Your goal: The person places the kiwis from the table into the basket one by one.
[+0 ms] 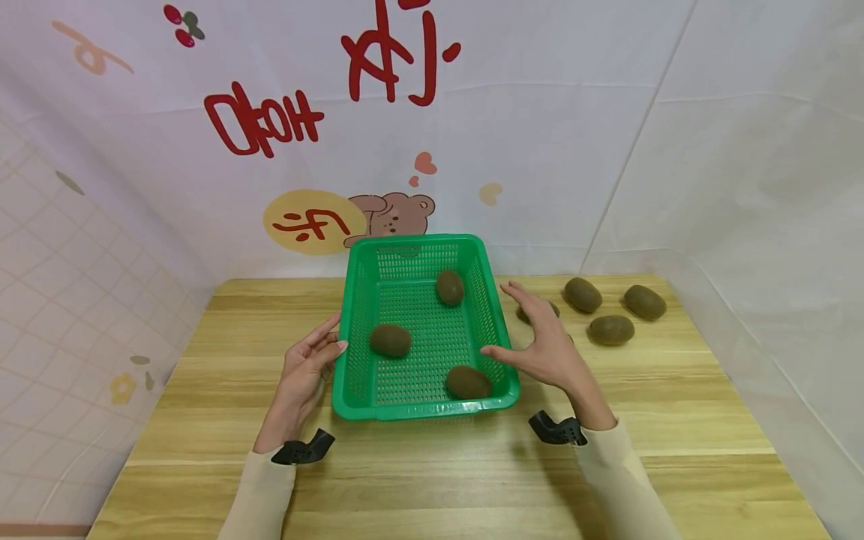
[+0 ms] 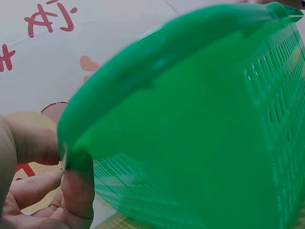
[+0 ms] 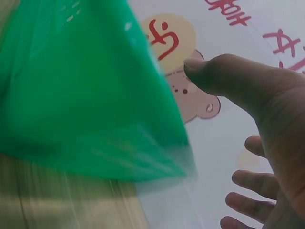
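Observation:
A green plastic basket [image 1: 418, 409] stands in the middle of the head view, with three kiwis inside: one at the back right [image 1: 450, 288], one at the left [image 1: 390, 340] and one at the front right [image 1: 469, 382]. My left hand [image 1: 307, 371] pinches the basket's left rim between thumb and fingers, as the left wrist view [image 2: 76, 191] also shows. Beside the right rim, my right hand [image 1: 547, 349] has its thumb and fingers spread, holding nothing. In the right wrist view a gap separates that thumb [image 3: 228, 78] from the basket [image 3: 95, 95].
Several more kiwis lie on the wooden table [image 1: 418, 480] to the right, among them a back one [image 1: 583, 295], a far-right one [image 1: 644, 301] and a nearer one [image 1: 610, 330]. Another kiwi [image 1: 555, 308] is partly hidden behind my right hand. A printed white cloth [image 1: 540, 150] hangs behind.

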Available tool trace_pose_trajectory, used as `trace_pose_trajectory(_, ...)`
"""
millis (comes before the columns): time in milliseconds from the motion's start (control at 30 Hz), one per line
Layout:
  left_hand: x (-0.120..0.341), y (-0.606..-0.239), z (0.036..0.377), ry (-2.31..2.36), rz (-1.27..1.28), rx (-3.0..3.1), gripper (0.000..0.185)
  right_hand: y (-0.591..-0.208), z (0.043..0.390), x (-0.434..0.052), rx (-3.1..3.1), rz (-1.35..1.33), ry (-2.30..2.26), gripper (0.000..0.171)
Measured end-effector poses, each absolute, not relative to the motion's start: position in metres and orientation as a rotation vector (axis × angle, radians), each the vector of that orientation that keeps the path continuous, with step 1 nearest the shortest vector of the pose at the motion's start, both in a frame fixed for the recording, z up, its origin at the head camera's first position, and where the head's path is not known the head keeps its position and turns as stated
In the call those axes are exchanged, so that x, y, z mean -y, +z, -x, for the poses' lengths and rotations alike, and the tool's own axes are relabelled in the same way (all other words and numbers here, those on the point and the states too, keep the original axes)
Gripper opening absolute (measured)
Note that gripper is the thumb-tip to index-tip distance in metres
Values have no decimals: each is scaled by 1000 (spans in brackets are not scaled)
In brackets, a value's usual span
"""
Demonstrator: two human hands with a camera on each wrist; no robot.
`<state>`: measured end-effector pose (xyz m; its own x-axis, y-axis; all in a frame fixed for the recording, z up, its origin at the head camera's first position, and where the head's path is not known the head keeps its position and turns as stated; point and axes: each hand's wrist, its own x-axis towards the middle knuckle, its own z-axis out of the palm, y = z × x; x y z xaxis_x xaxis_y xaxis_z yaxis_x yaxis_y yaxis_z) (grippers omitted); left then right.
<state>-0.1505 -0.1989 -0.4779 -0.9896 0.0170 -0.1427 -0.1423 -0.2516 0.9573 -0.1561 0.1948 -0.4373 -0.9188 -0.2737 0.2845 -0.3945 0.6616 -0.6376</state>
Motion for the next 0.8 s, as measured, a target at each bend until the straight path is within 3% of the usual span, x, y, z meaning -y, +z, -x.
trace_pose_trajectory(300,199,-480,150,2432,115,-1849,62,-448,156,-219,2724,-452,1080,113)
trace_pose_trajectory(800,199,-479,150,2427,141,-1842,63,-470,151,-254,2750,-224,1132,111)
